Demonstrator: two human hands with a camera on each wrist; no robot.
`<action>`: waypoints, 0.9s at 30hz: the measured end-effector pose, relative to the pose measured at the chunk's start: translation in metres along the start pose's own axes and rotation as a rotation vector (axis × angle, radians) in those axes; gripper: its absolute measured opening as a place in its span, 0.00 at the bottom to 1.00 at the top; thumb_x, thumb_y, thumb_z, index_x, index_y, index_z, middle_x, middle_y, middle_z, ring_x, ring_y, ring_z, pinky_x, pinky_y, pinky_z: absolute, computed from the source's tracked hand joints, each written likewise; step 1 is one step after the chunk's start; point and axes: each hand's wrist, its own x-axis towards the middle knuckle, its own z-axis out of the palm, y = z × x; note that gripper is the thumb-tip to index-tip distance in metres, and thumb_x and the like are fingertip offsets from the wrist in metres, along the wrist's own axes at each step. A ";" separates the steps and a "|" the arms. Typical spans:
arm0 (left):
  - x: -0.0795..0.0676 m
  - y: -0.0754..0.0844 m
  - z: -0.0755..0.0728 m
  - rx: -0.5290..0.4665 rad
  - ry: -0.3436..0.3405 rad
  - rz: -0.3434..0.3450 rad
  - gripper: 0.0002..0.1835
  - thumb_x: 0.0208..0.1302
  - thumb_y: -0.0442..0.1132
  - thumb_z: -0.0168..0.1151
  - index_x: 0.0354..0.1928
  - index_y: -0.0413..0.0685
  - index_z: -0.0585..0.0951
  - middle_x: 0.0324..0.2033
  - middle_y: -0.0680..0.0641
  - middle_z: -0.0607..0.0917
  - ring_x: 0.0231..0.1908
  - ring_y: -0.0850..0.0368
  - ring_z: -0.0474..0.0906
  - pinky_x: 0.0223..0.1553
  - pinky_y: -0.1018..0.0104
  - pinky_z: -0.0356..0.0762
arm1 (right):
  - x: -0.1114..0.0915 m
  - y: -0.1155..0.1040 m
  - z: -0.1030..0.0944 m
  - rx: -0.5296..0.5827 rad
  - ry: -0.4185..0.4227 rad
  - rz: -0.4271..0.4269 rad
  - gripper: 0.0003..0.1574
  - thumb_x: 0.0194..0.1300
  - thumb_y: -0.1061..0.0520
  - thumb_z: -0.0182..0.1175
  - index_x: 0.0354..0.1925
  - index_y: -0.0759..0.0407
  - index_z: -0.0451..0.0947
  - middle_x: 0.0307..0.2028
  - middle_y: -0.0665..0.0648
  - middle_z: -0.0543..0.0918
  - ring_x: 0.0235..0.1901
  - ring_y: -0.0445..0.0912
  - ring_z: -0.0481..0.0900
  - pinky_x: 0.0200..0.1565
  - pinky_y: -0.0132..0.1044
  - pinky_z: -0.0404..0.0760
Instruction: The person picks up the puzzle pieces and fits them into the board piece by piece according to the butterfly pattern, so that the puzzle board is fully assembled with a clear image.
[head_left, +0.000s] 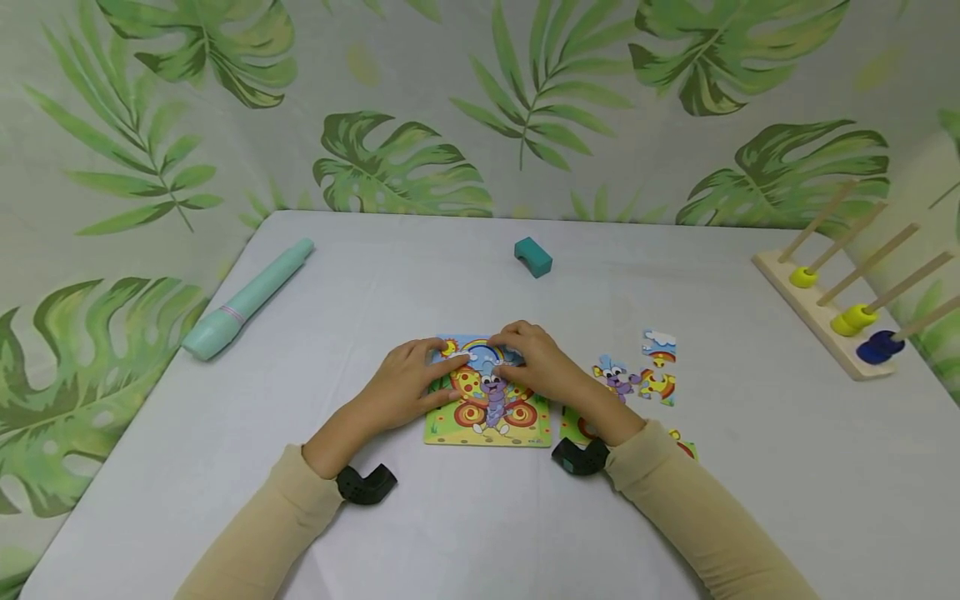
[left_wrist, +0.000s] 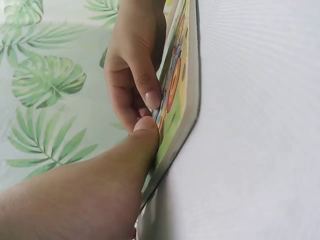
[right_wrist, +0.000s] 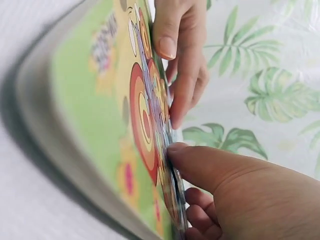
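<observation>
A butterfly jigsaw puzzle [head_left: 491,417] lies flat on the white table, with a rainbow along its top. My left hand [head_left: 401,383] rests over its left side, fingers extended across the picture and the index near the rainbow. From the right, my right hand [head_left: 543,362] reaches over the upper right corner and pinches a bluish puzzle piece [head_left: 514,357] at the board's surface. Its thumb [right_wrist: 192,162] touches the picture while the other fingers curl at the far side. Most of that piece is hidden by the fingers.
Loose puzzle pieces [head_left: 658,387] lie right of the board, some partly under the right forearm. A teal arched block [head_left: 533,257] sits at the back. A mint-green folded umbrella-like object [head_left: 247,302] lies left; a wooden peg stand [head_left: 825,321] with yellow and blue beads stands right.
</observation>
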 end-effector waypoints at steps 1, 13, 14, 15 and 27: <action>0.000 0.000 0.000 -0.003 0.003 0.003 0.28 0.61 0.60 0.48 0.64 0.65 0.65 0.60 0.43 0.63 0.59 0.43 0.56 0.58 0.47 0.52 | 0.000 0.000 0.000 0.005 0.000 0.002 0.24 0.59 0.52 0.60 0.54 0.57 0.73 0.50 0.58 0.69 0.50 0.51 0.64 0.52 0.48 0.65; 0.006 0.001 0.001 -0.064 0.009 0.065 0.31 0.61 0.60 0.49 0.62 0.52 0.68 0.63 0.49 0.62 0.64 0.54 0.51 0.61 0.51 0.47 | 0.001 0.006 0.000 0.058 -0.009 0.040 0.24 0.60 0.51 0.59 0.55 0.56 0.73 0.58 0.59 0.66 0.59 0.55 0.58 0.58 0.51 0.58; 0.007 0.001 0.002 -0.072 0.007 0.072 0.31 0.61 0.60 0.49 0.61 0.51 0.68 0.63 0.49 0.63 0.64 0.55 0.52 0.61 0.52 0.47 | 0.001 0.006 0.000 0.060 -0.009 0.042 0.24 0.60 0.51 0.59 0.55 0.56 0.73 0.58 0.59 0.66 0.59 0.55 0.58 0.58 0.51 0.58; 0.008 0.001 0.002 -0.079 0.006 0.081 0.32 0.61 0.60 0.49 0.61 0.50 0.68 0.62 0.49 0.64 0.64 0.55 0.53 0.61 0.52 0.47 | 0.001 0.007 0.000 0.062 -0.009 0.046 0.24 0.60 0.51 0.59 0.55 0.56 0.73 0.58 0.59 0.66 0.59 0.55 0.59 0.58 0.51 0.59; 0.012 0.001 0.001 -0.056 -0.016 0.117 0.29 0.60 0.60 0.50 0.62 0.61 0.68 0.61 0.46 0.64 0.60 0.49 0.58 0.59 0.49 0.51 | 0.003 0.003 -0.002 0.112 -0.010 0.073 0.25 0.59 0.53 0.61 0.54 0.58 0.73 0.57 0.60 0.66 0.59 0.54 0.60 0.58 0.50 0.60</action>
